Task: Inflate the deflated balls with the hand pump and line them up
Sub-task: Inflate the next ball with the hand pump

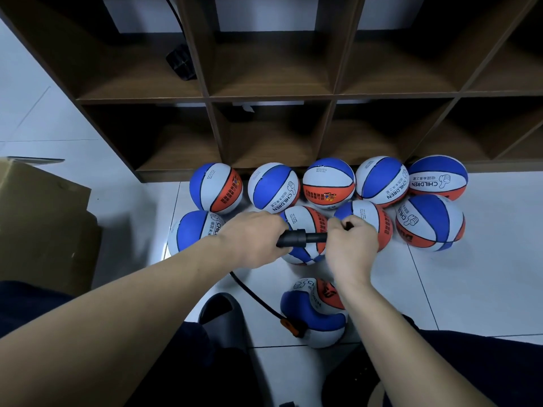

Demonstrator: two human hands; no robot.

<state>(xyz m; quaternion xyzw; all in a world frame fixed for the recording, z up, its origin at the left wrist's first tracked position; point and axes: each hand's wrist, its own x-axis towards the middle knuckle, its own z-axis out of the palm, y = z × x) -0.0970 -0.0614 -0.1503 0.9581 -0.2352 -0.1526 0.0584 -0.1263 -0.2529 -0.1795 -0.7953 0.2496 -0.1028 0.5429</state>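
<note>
The dented ball [314, 312] lies on the floor [458, 289] between the person's knees, joined by a hose [252, 295] to the pump [302, 238], which the left hand [254, 237] and right hand [351, 242] both grip, before nine round balls [329, 183] beside the shelf [270, 95].

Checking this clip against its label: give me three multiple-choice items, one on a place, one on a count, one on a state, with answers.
1. Where does the black hose end?
A. at the dented ball nearest the person
B. in a shelf cubby
C. on the cardboard box

2. How many balls touch the shelf unit in the back row?
A. three
B. five
C. seven

3. What do both hands hold?
A. a ball
B. nothing
C. the hand pump

A: the orange connector sits on it.
B: five stand side by side.
C: left hand and right hand grip its ends.
</note>
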